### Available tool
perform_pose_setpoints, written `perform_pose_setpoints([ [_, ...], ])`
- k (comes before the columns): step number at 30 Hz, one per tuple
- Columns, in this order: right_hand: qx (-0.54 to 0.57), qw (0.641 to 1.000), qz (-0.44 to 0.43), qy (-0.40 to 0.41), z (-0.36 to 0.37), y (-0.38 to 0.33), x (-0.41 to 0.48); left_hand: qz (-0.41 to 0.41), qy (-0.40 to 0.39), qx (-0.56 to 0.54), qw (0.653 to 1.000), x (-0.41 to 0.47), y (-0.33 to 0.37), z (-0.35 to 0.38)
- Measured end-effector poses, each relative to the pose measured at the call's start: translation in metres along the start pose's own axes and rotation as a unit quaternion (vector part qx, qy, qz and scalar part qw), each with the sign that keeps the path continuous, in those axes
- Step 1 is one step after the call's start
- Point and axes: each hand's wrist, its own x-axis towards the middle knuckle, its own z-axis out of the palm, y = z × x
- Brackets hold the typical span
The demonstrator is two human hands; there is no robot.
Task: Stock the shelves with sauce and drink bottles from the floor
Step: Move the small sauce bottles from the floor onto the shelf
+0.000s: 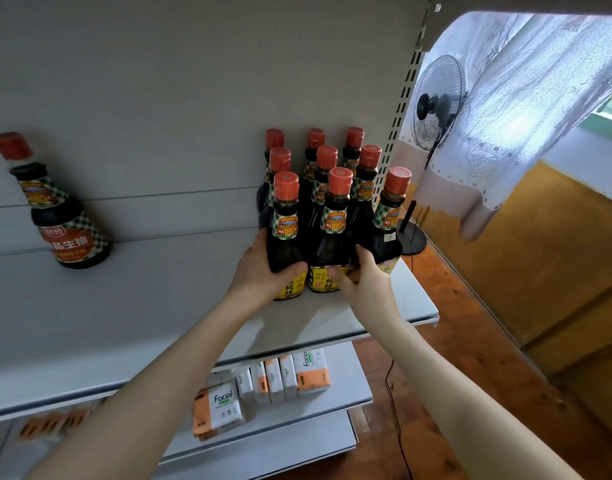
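Note:
Several dark sauce bottles with red caps stand grouped at the right end of the grey shelf (pixel 159 306). My left hand (pixel 263 271) grips the front-left sauce bottle (pixel 286 216) around its lower body. My right hand (pixel 361 275) grips the front-middle sauce bottle (pixel 334 223) near its yellow label. A third front bottle (pixel 389 220) stands at the shelf's right edge. One lone sauce bottle (pixel 60 216) with a red label stands far to the left on the same shelf.
Lower shelves hold several packs of facial tissue (pixel 224 407). A slotted shelf upright (pixel 398 112) bounds the right side. Beyond it stand a black pedestal fan (pixel 436 105), a white lace curtain (pixel 526 109) and a wooden floor (pixel 470 341).

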Motion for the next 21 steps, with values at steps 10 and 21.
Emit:
perform_pose_setpoints([
  [10, 0.000, 0.996, 0.008, 0.094, -0.053, 0.061, 0.007, -0.030, 0.053, -0.029, 0.998, -0.023, 0.008, 0.014],
  [21, 0.086, 0.995, 0.028, -0.047, -0.051, 0.056, 0.033, -0.062, 0.105, -0.011, 0.992, -0.019, 0.003, 0.028],
])
